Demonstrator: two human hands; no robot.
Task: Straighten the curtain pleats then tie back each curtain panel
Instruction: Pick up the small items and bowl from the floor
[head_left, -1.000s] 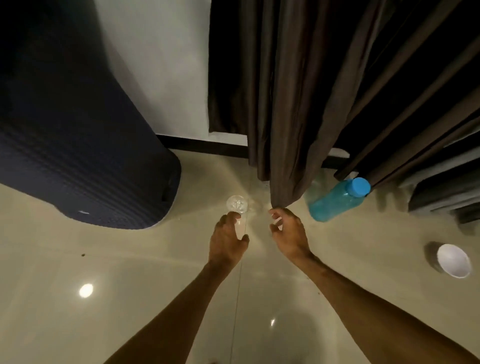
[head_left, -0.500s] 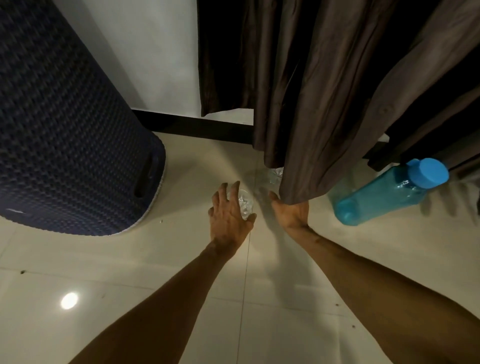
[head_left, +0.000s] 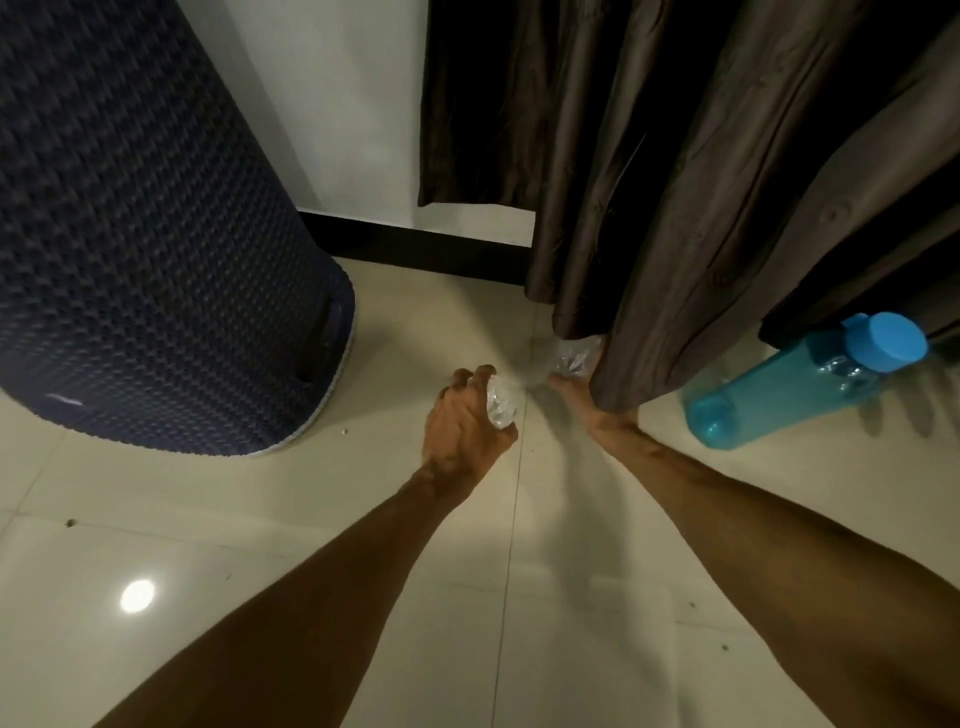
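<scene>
The dark brown pleated curtain (head_left: 649, 208) hangs from the top right, its hem just above the tiled floor. My left hand (head_left: 462, 421) is low over the floor, left of the hem, with its fingers closed around a small clear plastic cup (head_left: 501, 408). My right hand (head_left: 597, 415) reaches under the curtain hem. Only its wrist and thumb side show; the cloth hides the fingers. A second clear plastic piece (head_left: 574, 356) lies at the hem just beyond the right thumb. I cannot tell whether the right hand touches it.
A tall dark blue woven basket (head_left: 145, 234) stands on the left against the white wall. A blue water bottle (head_left: 810, 379) with a blue cap lies on the floor at right, beside the curtain. A black baseboard (head_left: 415, 244) runs along the wall.
Both hands have dropped toward the floor. The left hand has closed on the clear cup. The right hand has slid under the curtain hem, and the view has moved closer.
</scene>
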